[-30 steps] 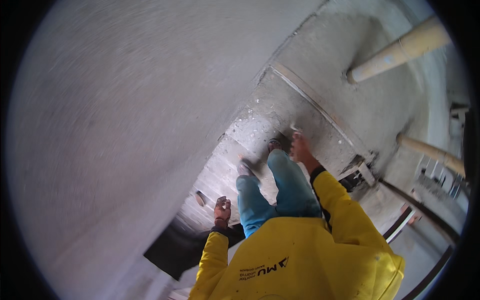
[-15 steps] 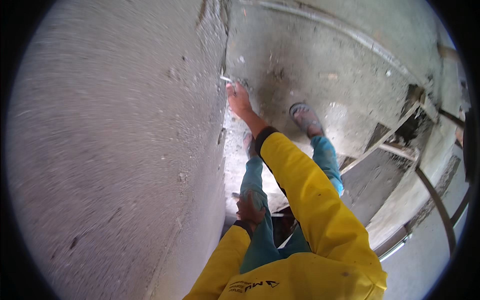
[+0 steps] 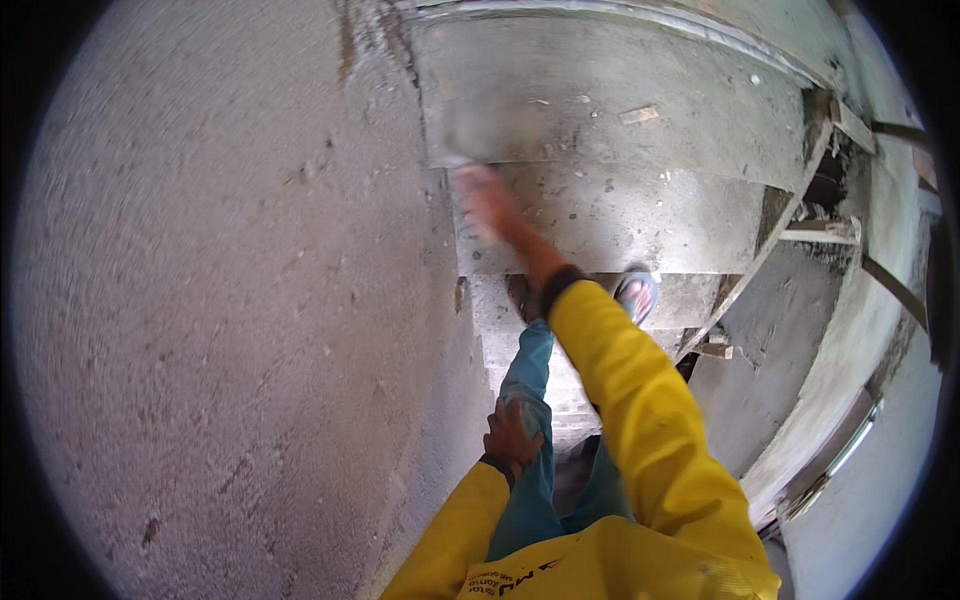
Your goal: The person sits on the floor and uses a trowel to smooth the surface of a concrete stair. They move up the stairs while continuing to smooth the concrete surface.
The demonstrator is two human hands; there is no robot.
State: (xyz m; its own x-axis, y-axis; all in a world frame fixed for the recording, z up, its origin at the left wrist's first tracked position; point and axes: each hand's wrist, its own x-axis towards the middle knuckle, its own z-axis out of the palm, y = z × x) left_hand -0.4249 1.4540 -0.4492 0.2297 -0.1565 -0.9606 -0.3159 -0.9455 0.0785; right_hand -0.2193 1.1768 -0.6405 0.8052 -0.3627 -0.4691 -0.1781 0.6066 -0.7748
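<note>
1. Two bare hands are in view, both at the end of yellow sleeves (image 3: pixel 635 385) with dark cuffs.
2. Right hand (image 3: pixel 485 205): extended forward over the concrete step (image 3: pixel 620 225), near the corner where it meets the rough grey wall (image 3: pixel 220 300). Motion blur obscures the fingers. Grip cannot be determined; a faint pale smear shows at the fingertips, and whether it is a held item cannot be told. Contact with the step is likewise unconfirmed.
3. Left hand (image 3: pixel 512 438): laid on the left leg of the teal trousers (image 3: pixel 528 368), about the knee. Whether the fingers are closed on the cloth cannot be told.
4. Concrete step: located ahead of the feet, wall along its left end, small dark specks across its surface.
5. Upper step (image 3: pixel 700 105): directly beyond; a small pale chip (image 3: pixel 638 115) lies on it.
6. Right foot (image 3: pixel 636 292): sandalled, at the near edge of the concrete step; left foot partly hidden by the right forearm.
7. Timber strip (image 3: pixel 762 252): runs diagonally along the right side of the steps.
</note>
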